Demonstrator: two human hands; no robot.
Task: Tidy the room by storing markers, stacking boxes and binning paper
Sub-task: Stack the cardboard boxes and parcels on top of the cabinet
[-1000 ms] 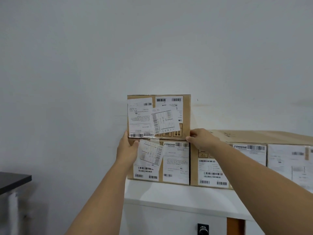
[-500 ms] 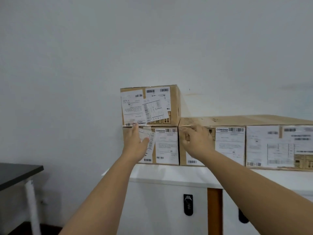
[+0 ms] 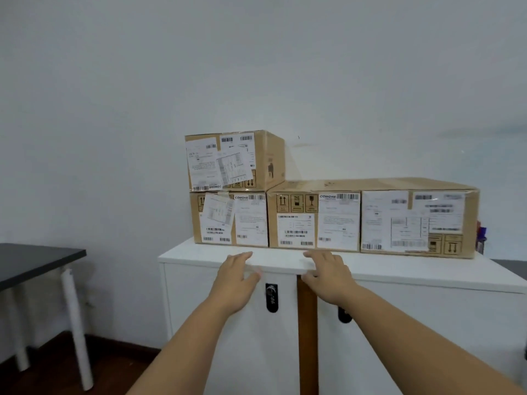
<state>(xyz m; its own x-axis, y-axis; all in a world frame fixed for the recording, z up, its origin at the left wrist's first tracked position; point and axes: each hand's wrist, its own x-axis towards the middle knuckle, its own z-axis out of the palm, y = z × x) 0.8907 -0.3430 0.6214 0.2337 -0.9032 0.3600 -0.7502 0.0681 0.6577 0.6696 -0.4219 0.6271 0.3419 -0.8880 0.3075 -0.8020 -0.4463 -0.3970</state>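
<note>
A cardboard box (image 3: 236, 161) with white shipping labels sits on top of a second labelled box (image 3: 231, 219) at the left end of a row. Two more boxes stand beside them on the white cabinet top (image 3: 399, 269): a middle box (image 3: 313, 219) and a wide right box (image 3: 416, 220). My left hand (image 3: 235, 280) and my right hand (image 3: 328, 276) hover in front of the cabinet's front edge, below the boxes, fingers spread, holding nothing and touching no box.
The cabinet has white doors with black locks (image 3: 271, 297) and a brown divider (image 3: 307, 332). A black table (image 3: 34, 259) on white legs stands to the left. A small red and blue item (image 3: 482, 236) peeks out behind the right box. A white wall is behind.
Both hands have let go of the top box and dropped back to the cabinet's front edge. The view has pulled back and more of the cabinet shows.
</note>
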